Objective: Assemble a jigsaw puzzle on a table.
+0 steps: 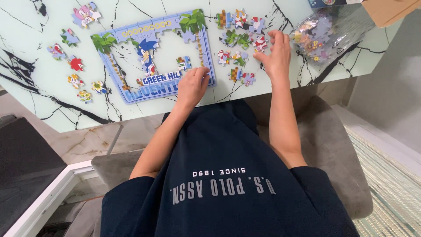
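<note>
A person sits at a pale marbled desk [39, 101] with a half-built jigsaw puzzle [153, 57], its blue border joined and the middle mostly bare. The left hand [192, 85] lies on the puzzle's lower right corner, fingers curled down; whether its grip pinches a piece cannot be told from this angle. The right hand [276, 55] rests flat, fingers spread apart and holding nothing, at the edge of a cluster of loose pieces [241, 39], roughly ten, just right of the puzzle. Seven more stray pieces [76, 63] lie scattered to the puzzle's left. One clear plastic bag of pieces [320, 37] sits near the right hand.
</note>
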